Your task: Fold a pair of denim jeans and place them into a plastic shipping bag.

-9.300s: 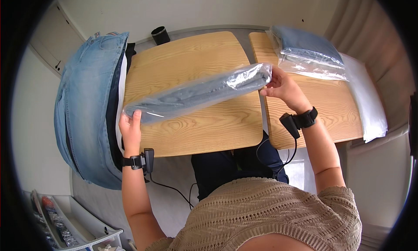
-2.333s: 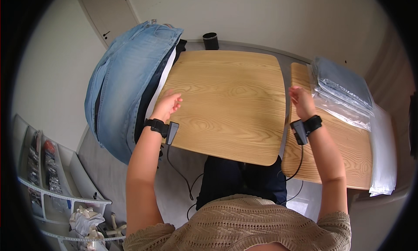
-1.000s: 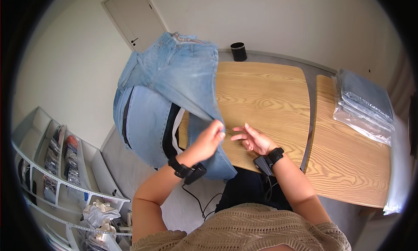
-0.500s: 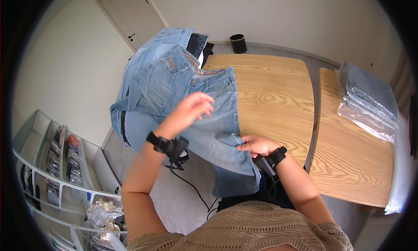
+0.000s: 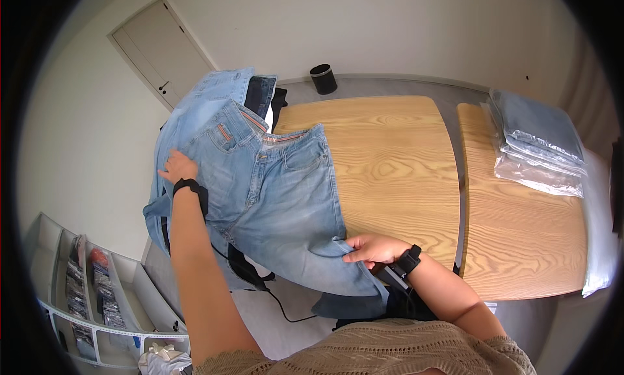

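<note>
A pair of faded light-blue jeans (image 5: 279,206) lies spread at the table's left side, its waistband at the far end and its legs hanging off the near side. My right hand (image 5: 377,249) pinches the side edge of one leg between thumb and fingers. Over at the left side of the jeans, my left hand (image 5: 180,167) rests on the denim with its fingers apart; part of them is hidden by the back of the hand. Behind lies another light-blue denim garment (image 5: 218,89), with dark denim (image 5: 261,92) beside it.
The jeans lie partly on a wooden table (image 5: 396,160). A second wooden table (image 5: 520,245) at the right bears clear-bagged folded denim (image 5: 539,128). A black bin (image 5: 323,80) stands beyond. White shelving (image 5: 123,333) with bagged items is at lower left. A black cable (image 5: 283,310) hangs below.
My left hand has moved left, from above the middle of the jeans to their left side. The right hand keeps its pinch on the leg. The whole view has shifted a little.
</note>
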`<state>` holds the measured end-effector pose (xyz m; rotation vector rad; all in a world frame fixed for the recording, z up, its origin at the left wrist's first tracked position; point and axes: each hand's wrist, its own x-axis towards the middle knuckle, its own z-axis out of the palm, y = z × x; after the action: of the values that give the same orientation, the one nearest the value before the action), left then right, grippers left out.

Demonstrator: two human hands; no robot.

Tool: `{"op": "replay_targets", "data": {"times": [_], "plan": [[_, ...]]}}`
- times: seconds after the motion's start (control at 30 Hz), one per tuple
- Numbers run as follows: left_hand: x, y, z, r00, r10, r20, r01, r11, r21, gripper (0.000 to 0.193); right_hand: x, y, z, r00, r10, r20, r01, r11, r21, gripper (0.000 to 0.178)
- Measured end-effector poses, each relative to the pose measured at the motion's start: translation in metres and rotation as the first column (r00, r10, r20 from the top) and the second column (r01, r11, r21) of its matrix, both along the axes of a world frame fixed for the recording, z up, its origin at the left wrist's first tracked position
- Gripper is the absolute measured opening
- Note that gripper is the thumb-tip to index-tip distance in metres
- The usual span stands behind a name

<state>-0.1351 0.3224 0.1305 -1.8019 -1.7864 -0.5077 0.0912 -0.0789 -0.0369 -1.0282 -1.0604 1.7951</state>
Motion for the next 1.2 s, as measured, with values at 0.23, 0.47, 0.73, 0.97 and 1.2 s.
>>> {"op": "replay_targets", "data": {"times": [0.23,0.47,0.73,0.97,1.2], "plan": [[-0.032,-0.003,-0.013,0.847,-0.431,0.311,0.520,0.792,-0.321,0.048,-0.005,0.007,-0.003,1.000,-0.003,0.025,0.003,1.000,0.008,0.011],[-0.022,-0.210,-0.010,0.535,-0.503,0.678,0.823,0.492,-0.284,0.038,-0.003,0.002,-0.005,0.995,-0.081,0.066,0.076,0.995,0.071,0.021],[-0.039,-0.363,-0.058,0.527,-0.342,0.778,0.849,0.248,-0.466,0.037,-0.014,-0.014,0.029,0.793,-0.356,-0.494,0.401,0.916,-0.017,0.028],[-0.034,-0.375,-0.070,0.395,-0.503,0.769,0.882,-0.026,-0.470,0.062,-0.020,-0.027,0.035,0.727,-0.401,-0.558,0.439,0.895,-0.072,0.017],[0.021,-0.362,-0.063,0.241,-0.636,0.733,0.968,0.099,-0.233,0.080,-0.075,-0.027,0.050,0.963,-0.260,-0.067,0.262,0.856,0.445,0.040]]}}
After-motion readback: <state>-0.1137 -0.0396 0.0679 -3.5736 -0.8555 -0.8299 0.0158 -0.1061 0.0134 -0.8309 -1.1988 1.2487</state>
